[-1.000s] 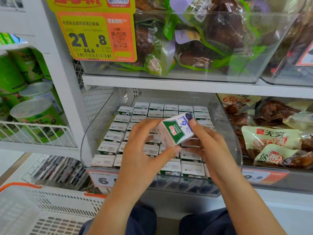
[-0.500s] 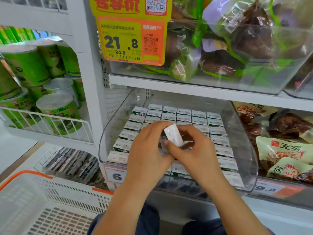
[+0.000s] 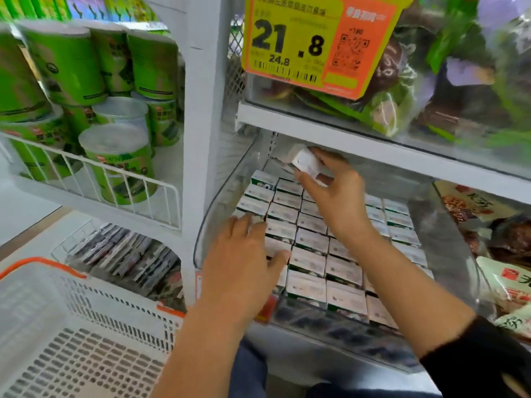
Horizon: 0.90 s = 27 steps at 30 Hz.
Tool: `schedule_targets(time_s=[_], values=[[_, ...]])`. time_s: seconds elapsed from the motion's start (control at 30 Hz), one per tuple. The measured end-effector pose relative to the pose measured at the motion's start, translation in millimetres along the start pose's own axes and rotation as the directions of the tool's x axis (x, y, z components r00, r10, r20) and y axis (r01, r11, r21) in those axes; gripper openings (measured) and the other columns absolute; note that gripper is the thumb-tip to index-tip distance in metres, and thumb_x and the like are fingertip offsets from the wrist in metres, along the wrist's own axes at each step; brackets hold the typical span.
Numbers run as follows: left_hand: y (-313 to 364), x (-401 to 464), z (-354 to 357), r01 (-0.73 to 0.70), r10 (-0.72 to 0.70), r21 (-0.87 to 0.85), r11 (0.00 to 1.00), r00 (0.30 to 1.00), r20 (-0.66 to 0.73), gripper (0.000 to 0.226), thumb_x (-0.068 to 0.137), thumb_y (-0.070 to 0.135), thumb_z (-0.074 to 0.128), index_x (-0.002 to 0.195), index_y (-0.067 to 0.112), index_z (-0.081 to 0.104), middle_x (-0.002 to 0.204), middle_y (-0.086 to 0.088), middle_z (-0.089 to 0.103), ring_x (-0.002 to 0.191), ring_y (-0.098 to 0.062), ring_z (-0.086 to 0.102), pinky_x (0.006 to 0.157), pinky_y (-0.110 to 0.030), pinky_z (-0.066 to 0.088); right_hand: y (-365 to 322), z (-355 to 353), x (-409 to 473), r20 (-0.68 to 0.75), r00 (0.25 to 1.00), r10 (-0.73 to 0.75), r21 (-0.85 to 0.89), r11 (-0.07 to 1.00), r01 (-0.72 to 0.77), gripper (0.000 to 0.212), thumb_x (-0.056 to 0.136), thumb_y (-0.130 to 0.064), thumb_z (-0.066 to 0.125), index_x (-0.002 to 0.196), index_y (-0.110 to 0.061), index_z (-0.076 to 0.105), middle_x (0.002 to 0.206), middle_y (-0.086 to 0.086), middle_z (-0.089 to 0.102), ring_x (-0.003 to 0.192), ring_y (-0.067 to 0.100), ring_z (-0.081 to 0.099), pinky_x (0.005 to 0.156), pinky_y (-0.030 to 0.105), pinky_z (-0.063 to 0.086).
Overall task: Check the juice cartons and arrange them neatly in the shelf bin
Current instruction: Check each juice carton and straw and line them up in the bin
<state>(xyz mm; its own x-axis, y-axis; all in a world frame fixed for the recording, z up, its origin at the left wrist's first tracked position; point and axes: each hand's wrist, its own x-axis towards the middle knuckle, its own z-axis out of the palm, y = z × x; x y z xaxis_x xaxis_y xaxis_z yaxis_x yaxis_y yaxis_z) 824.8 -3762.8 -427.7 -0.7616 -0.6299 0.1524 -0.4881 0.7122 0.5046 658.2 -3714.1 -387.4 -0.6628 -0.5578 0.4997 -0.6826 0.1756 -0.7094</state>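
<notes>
Reaching toward the back of the clear plastic shelf bin (image 3: 227,193), your right hand (image 3: 336,196) has its fingers and thumb curled round a small white juice carton (image 3: 301,160), holding it tilted above the far rows, just under the white shelf board (image 3: 359,145) overhead. That grip by the carton's sides leaves its base free, which suits lowering it into a gap at the back, though your hand hides whether a gap is there.

Your left hand (image 3: 247,262) lies flat with its fingers straight and slightly spread on the tops of the packed green-and-white cartons (image 3: 310,242) near the bin's front left corner, holding nothing. Placed like that, it probably steadies the rows so they do not shift or tip while the held carton goes in.

The cartons in the bin stand upright in tight rows, tops level, so most of the arranging looks done; the printing is too blurred to read.

Beside the bin, green cylindrical cans (image 3: 120,162) sit behind a white wire rail, an orange-rimmed white shopping basket (image 3: 86,311) stands at lower left, and a yellow-and-orange price tag (image 3: 310,44) hangs from the upper bin.
</notes>
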Motion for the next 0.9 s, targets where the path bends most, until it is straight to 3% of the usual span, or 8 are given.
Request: schedule_targets(time_s=[0.1, 0.13, 0.23, 0.4, 0.57, 0.73, 0.9], values=[[-1, 0, 1, -0.008, 0.008, 0.006, 1.0, 1.0, -0.014, 0.064, 0.093, 0.056, 0.043, 0.148, 0.025, 0.03, 0.158, 0.001, 0.022, 0.146, -0.018, 0.013, 0.117, -0.033, 0.017, 6, 16, 22, 0.079, 0.996, -0.039, -0.069, 0.997, 0.044, 0.042, 0.088, -0.016, 0.067, 0.128, -0.01, 0.058, 0.121, 0.01, 0.063, 0.106, 0.023, 0.06, 0.094, 0.037, 0.049], [-1, 0, 1, -0.009, 0.009, 0.005, 1.0, 1.0, -0.015, 0.064, 0.094, 0.056, 0.043, 0.148, 0.025, 0.029, 0.158, 0.001, 0.021, 0.146, -0.018, 0.011, 0.117, -0.032, 0.016, 7, 21, 27, 0.103, 0.993, -0.053, -0.093, 0.994, 0.063, 0.041, 0.088, -0.016, 0.066, 0.128, -0.01, 0.058, 0.123, 0.011, 0.063, 0.108, 0.024, 0.059, 0.095, 0.038, 0.048], [-2, 0, -1, -0.018, 0.018, 0.005, 1.0, 1.0, -0.016, 0.064, 0.094, 0.055, 0.042, 0.149, 0.025, 0.027, 0.159, 0.003, 0.017, 0.147, -0.015, 0.007, 0.117, -0.03, 0.013, 12, 32, 38, 0.194, 0.977, -0.089, -0.181, 0.975, 0.125, 0.044, 0.089, -0.019, 0.065, 0.131, -0.012, 0.056, 0.129, 0.006, 0.059, 0.114, 0.019, 0.056, 0.096, 0.028, 0.047], [-1, -1, -1, -0.023, 0.023, 0.002, 1.0, 0.999, -0.029, 0.065, 0.094, 0.055, 0.042, 0.149, 0.025, 0.027, 0.159, 0.002, 0.018, 0.147, -0.016, 0.007, 0.118, -0.031, 0.01, 15, 43, 52, 0.202, 0.976, -0.087, -0.285, 0.948, 0.143, 0.042, 0.092, -0.021, 0.06, 0.13, -0.005, 0.052, 0.123, 0.016, 0.061, 0.101, 0.03, 0.061, 0.091, 0.038, 0.048], [-1, 0, -1, -0.024, 0.025, 0.021, 0.999, 0.999, -0.027, 0.065, 0.094, 0.056, 0.041, 0.149, 0.026, 0.025, 0.16, 0.003, 0.016, 0.147, -0.016, 0.005, 0.119, -0.031, 0.008, 19, 52, 71, 0.294, 0.956, -0.013, -0.359, 0.925, 0.123, 0.031, 0.096, -0.023, 0.054, 0.123, -0.008, 0.055, 0.122, 0.009, 0.062, 0.106, 0.025, 0.06, 0.087, 0.028, 0.045], [-1, 0, 0, -0.022, 0.023, 0.034, 0.999, 0.999, -0.027, 0.064, 0.094, 0.056, 0.04, 0.149, 0.027, 0.025, 0.16, 0.003, 0.015, 0.147, -0.016, 0.005, 0.118, -0.031, 0.006, 21, 62, 71, 0.311, 0.946, -0.087, -0.41, 0.886, 0.216, 0.025, 0.095, -0.027, 0.054, 0.115, -0.013, 0.061, 0.109, 0.007, 0.066, 0.097, 0.022, 0.06, 0.078, 0.023, 0.041], [0, 1, 0, -0.016, 0.017, 0.039, 0.999, 1.0, -0.026, 0.064, 0.094, 0.056, 0.041, 0.149, 0.027, 0.026, 0.16, 0.002, 0.016, 0.147, -0.017, 0.006, 0.118, -0.031, 0.007, 29, 53, 69, 0.312, 0.946, -0.087, -0.464, 0.855, 0.232, 0.028, 0.097, -0.029, 0.05, 0.119, -0.014, 0.059, 0.111, 0.009, 0.066, 0.099, 0.026, 0.06, 0.084, 0.031, 0.048]])
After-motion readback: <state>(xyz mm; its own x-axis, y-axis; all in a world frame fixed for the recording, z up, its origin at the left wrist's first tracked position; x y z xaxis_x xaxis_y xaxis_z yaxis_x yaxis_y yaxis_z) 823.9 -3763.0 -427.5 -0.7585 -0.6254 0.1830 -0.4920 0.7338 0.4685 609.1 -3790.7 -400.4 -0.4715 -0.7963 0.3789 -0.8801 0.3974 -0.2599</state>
